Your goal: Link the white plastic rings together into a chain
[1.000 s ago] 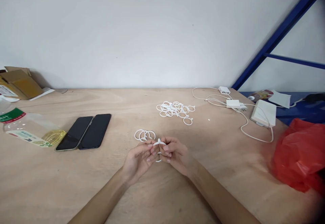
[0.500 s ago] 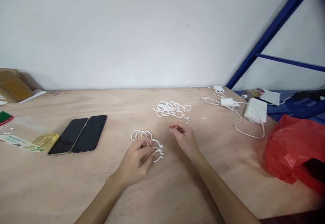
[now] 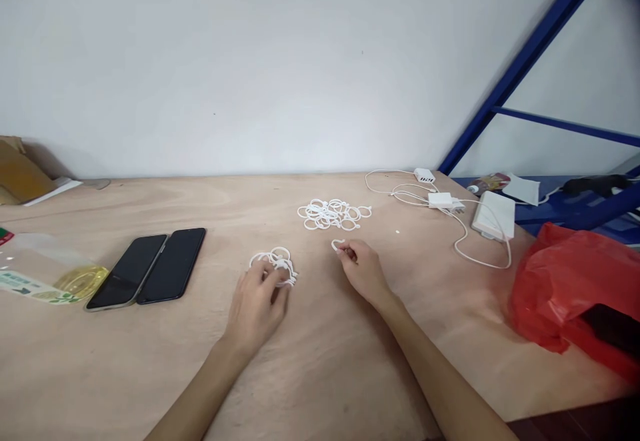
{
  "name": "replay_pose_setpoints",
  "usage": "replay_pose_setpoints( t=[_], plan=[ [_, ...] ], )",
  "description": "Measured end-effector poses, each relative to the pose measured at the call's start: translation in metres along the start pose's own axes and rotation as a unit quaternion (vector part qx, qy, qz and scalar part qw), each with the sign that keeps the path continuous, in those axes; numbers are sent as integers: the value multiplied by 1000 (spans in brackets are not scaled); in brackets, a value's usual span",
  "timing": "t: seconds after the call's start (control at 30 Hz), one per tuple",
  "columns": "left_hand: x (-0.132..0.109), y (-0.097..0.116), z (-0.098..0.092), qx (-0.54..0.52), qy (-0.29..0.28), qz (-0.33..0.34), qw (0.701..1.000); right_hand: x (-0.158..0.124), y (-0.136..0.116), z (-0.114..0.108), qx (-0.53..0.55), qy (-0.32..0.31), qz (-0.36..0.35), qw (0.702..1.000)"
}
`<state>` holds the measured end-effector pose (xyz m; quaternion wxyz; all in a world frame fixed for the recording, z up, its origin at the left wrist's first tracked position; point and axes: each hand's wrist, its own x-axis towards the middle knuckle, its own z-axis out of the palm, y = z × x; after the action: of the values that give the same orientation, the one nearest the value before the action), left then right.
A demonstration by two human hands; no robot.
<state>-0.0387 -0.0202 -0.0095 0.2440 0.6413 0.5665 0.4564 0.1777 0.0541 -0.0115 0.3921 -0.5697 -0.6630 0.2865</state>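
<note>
Near the white plastic ring pile point(image 3: 333, 214), one ring point(image 3: 337, 244) is pinched by the right hand point(image 3: 364, 271), and a ring cluster point(image 3: 280, 256) is held by the left hand point(image 3: 255, 311).

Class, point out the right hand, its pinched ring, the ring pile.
Right hand point(image 3: 364, 271), head view, its back.
Pinched white ring point(image 3: 335, 245), head view, visible arc.
Ring pile point(image 3: 333, 214), head view, its middle.

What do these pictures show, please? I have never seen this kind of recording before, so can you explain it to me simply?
No machine is used here. The pictures come from a camera worn on a person's head, looking forward and down. On a wooden table, the left hand is on a small cluster of white plastic rings. The right hand pinches one ring. A larger pile of rings lies further forward, and two smartphones lie to the left.
</note>
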Motion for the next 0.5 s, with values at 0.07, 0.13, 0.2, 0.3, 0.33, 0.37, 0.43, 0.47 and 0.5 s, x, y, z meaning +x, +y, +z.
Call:
replay_pose_setpoints(
  t=[0.07,0.13,0.2,0.3,0.33,0.37,0.43,0.47,0.5],
  plan=[
    [3,1,-3,-23,55,-25,998,-5,-12,3,163,-54,49,984],
    [4,6,-5,-41,53,-31,997,-11,-25,8,319,-120,98,935],
    [3,13,-5,-66,13,-33,997,-18,-35,14,433,-174,130,875],
    [2,24,-1,-121,-20,-59,991,-28,-46,23,505,-220,149,821],
    [1,26,0,-142,-25,-71,987,-31,-49,26,512,-230,152,814],
    [1,28,1,-164,-32,-83,983,-34,-51,28,515,-240,156,808],
    [0,30,3,-199,-57,-108,972,-39,-53,32,519,-258,167,798],
    [-1,30,4,-210,-70,-118,968,-41,-53,33,524,-265,175,791],
    [-2,30,5,-215,-78,-127,965,-42,-53,34,531,-269,182,782]
  ],
)
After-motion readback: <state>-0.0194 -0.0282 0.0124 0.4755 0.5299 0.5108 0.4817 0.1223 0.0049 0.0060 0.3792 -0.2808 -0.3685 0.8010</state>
